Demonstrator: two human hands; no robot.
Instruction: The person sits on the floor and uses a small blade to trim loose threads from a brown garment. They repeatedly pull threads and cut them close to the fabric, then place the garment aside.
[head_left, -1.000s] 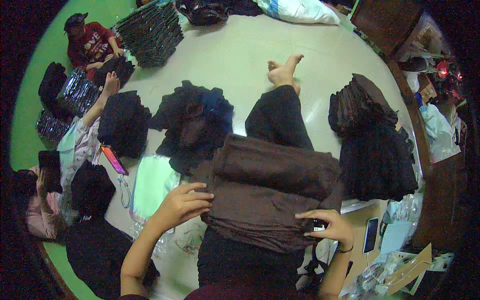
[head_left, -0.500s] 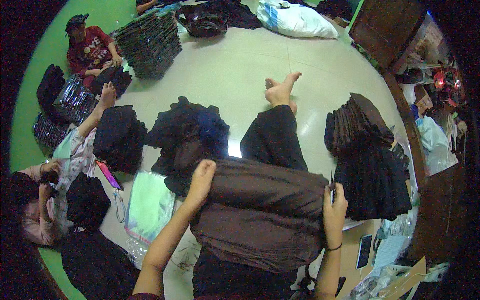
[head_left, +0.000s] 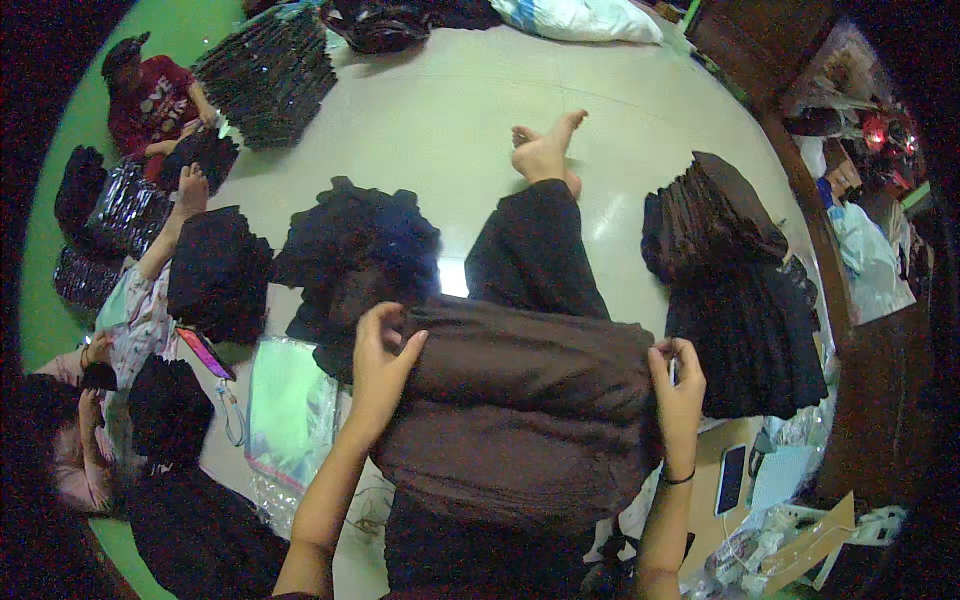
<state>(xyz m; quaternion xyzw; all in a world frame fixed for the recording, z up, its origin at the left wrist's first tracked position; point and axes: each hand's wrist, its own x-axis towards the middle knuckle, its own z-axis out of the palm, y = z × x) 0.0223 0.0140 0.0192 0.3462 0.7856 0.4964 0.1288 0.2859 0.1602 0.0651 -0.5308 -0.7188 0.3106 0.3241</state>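
Across my lap lies a dark brown cloth (head_left: 530,400), folded over into a thick wide bundle. My left hand (head_left: 380,355) is at its upper left corner, thumb on the cloth and apart from the curled fingers. At the right end, my right hand (head_left: 680,385) touches the edge with its thumb, fingers bent. A small, thin tool, partly hidden, shows between that thumb and the fingers; its exact kind is unclear. Beneath the brown cloth, more black cloth (head_left: 470,555) covers my lap.
Piles of dark garments (head_left: 360,240) lie ahead-left, with another stack (head_left: 735,300) at right. A phone (head_left: 732,478) rests on cardboard at lower right. Green plastic-wrapped sheets (head_left: 290,400) lie left. Two people sit at the left, one in a maroon shirt (head_left: 160,100). My bare foot (head_left: 545,150) is stretched out ahead.
My left hand has loosened from its closed grip, its thumb now apart from the fingers. The dark point above my right hand no longer shows. The whole view has shifted slightly.
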